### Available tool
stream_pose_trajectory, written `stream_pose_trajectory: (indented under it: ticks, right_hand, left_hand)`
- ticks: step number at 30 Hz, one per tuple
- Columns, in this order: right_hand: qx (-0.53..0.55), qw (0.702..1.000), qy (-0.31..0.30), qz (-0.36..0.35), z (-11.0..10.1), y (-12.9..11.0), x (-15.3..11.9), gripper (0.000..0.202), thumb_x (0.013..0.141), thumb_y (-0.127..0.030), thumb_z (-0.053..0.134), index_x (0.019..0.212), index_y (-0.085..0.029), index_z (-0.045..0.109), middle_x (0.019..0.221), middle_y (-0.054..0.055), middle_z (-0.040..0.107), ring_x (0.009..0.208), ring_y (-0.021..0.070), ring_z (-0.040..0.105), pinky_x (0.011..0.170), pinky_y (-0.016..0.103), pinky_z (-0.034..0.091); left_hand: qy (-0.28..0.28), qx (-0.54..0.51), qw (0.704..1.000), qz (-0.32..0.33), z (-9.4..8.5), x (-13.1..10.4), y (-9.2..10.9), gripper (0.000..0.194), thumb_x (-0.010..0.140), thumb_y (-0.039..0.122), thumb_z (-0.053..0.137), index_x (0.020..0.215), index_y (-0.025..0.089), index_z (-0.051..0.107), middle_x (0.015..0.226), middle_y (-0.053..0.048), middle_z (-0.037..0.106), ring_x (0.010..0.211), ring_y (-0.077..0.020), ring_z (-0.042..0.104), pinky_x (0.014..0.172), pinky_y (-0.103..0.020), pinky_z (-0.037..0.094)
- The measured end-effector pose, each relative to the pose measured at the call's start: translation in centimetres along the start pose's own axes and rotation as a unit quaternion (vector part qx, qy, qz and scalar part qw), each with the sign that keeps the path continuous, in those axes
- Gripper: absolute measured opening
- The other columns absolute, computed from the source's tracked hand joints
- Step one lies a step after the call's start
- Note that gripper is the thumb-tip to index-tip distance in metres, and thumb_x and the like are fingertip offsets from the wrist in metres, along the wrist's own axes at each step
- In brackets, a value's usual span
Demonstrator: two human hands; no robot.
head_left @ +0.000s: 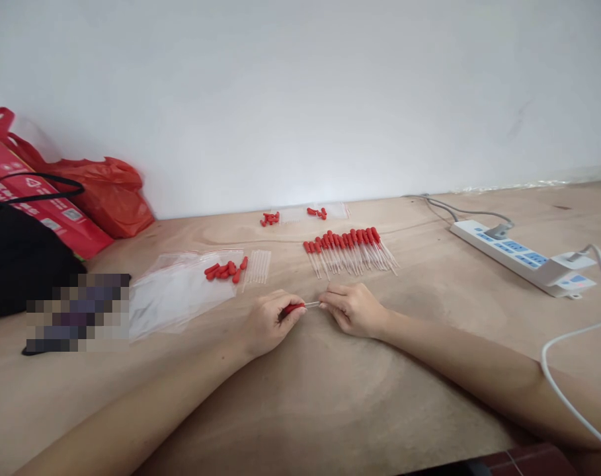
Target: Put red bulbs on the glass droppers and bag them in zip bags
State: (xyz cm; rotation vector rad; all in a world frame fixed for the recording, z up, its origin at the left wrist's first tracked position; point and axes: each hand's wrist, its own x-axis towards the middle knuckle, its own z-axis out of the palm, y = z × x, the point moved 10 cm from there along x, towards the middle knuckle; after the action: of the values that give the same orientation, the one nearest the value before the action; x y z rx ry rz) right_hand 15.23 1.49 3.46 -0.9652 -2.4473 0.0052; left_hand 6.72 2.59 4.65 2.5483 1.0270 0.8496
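Droppers (346,242), seemingly finished, are laid in a row on the counter (300,403); loose bulbs (231,268) and bare tubes (257,266) are left unjoined. Nearer, a red bulb (294,308) is enclosed in the curled grip of the left hand (271,322), a clear tube (312,305) pinched by the right hand (354,311).

Diffuse light brightens the wall (300,106), with soft shadows beneath the forearms (196,380) and one patch (77,314) pixelated.

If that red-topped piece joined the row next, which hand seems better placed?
Probably the right hand: it's nearer the row of red-topped tubes and pinches the clear tube. The left hand, around the red bulb, sits farther off.
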Motion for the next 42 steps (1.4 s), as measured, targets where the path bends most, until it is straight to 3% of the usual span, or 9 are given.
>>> stream_pose_trajectory:
  ticks: [9, 18, 20, 22, 25, 28, 31, 37, 42]
  right_hand:
    - [-0.01, 1.0, -0.01, 0.011, 0.7, -0.5, 0.3, 0.022, 0.085, -0.023, 0.037, 0.077, -0.016, 0.057, 0.069, 0.003, 0.057, 0.056, 0.0101, 0.046, 0.049, 0.024, 0.022]
    - [-0.04, 0.999, -0.021, -0.009, 0.1, -1.0, 1.4, 0.025, 0.086, -0.025, 0.039, 0.075, -0.014, 0.06, 0.073, 0.006, 0.057, 0.069, 0.0149, 0.048, 0.061, 0.026, 0.032]
    - [-0.048, 0.998, -0.031, -0.007, -0.2, -0.6, 1.6, 0.023, 0.084, -0.024, 0.042, 0.074, -0.015, 0.061, 0.075, 0.007, 0.057, 0.071, 0.016, 0.048, 0.064, 0.027, 0.034]
    - [-0.032, 0.998, -0.032, 0.038, -0.7, 1.2, 1.7, 0.021, 0.083, -0.02, 0.042, 0.077, -0.015, 0.061, 0.078, 0.007, 0.058, 0.07, 0.0151, 0.05, 0.063, 0.026, 0.035]
    - [-0.005, 0.987, 0.004, 0.161, -2.1, 5.9, 1.8, 0.02, 0.082, -0.018, 0.042, 0.077, -0.014, 0.06, 0.078, 0.007, 0.06, 0.071, 0.0147, 0.053, 0.064, 0.024, 0.037]
    - [-0.031, 0.955, 0.042, 0.293, -3.3, 11.0, 1.5, 0.019, 0.081, -0.019, 0.042, 0.078, -0.012, 0.06, 0.076, 0.009, 0.062, 0.071, 0.0168, 0.056, 0.065, 0.026, 0.037]
    - [-0.06, 0.925, 0.06, 0.371, -3.4, 14.4, 1.3, 0.019, 0.079, -0.018, 0.043, 0.086, -0.01, 0.059, 0.08, 0.012, 0.064, 0.077, 0.0194, 0.057, 0.067, 0.026, 0.038]
    - [-0.089, 0.904, 0.039, 0.416, -2.2, 16.7, 1.0, 0.017, 0.077, -0.017, 0.044, 0.087, -0.01, 0.057, 0.081, 0.013, 0.064, 0.081, 0.0207, 0.058, 0.067, 0.026, 0.039]
    - [-0.117, 0.9, 0.053, 0.417, -2.8, 15.3, 1.2, 0.018, 0.079, -0.023, 0.044, 0.086, -0.012, 0.057, 0.09, 0.013, 0.062, 0.082, 0.0215, 0.057, 0.066, 0.028, 0.038]
  left_hand:
    - [-0.022, -0.001, 0.999, 0.044, 0.6, -0.2, 0.8, 0.017, 0.083, 0.026, 0.044, 0.078, 0.018, 0.058, 0.069, -0.003, 0.061, 0.065, -0.0139, 0.054, 0.063, -0.026, 0.044]
    - [0.004, -0.01, 0.999, 0.042, -0.1, 0.2, -0.2, 0.011, 0.083, 0.024, 0.049, 0.083, 0.018, 0.058, 0.078, -0.003, 0.063, 0.073, -0.0143, 0.057, 0.07, -0.027, 0.045]
    - [0.011, -0.003, 0.999, 0.036, -0.4, 0.3, -0.7, 0.013, 0.082, 0.024, 0.05, 0.092, 0.019, 0.057, 0.085, -0.004, 0.062, 0.08, -0.0155, 0.056, 0.074, -0.028, 0.045]
    - [0.016, 0.013, 1.0, 0.006, -0.5, 0.2, -1.6, 0.026, 0.081, 0.026, 0.052, 0.106, 0.019, 0.051, 0.096, -0.006, 0.058, 0.088, -0.0173, 0.055, 0.078, -0.03, 0.045]
    - [0.004, 0.036, 0.999, -0.04, -0.4, 0.0, -2.7, 0.038, 0.08, 0.028, 0.052, 0.115, 0.02, 0.042, 0.106, -0.007, 0.052, 0.092, -0.0192, 0.053, 0.081, -0.033, 0.044]
    - [-0.014, 0.043, 0.998, -0.045, 0.1, 0.0, -2.8, 0.032, 0.081, 0.027, 0.05, 0.111, 0.019, 0.044, 0.106, -0.007, 0.051, 0.094, -0.0198, 0.051, 0.082, -0.034, 0.043]
    - [-0.019, 0.04, 0.999, -0.03, 0.3, 0.1, -2.6, 0.025, 0.081, 0.026, 0.049, 0.105, 0.019, 0.047, 0.102, -0.006, 0.05, 0.093, -0.0188, 0.051, 0.082, -0.033, 0.043]
    - [-0.012, 0.036, 0.999, -0.013, 0.3, 0.1, -2.6, 0.016, 0.081, 0.024, 0.049, 0.095, 0.018, 0.053, 0.098, -0.005, 0.05, 0.09, -0.0175, 0.052, 0.081, -0.032, 0.043]
    - [-0.015, 0.04, 0.999, -0.012, 0.4, 0.0, -2.5, 0.013, 0.08, 0.024, 0.049, 0.09, 0.018, 0.056, 0.096, -0.005, 0.052, 0.088, -0.0171, 0.053, 0.079, -0.031, 0.043]
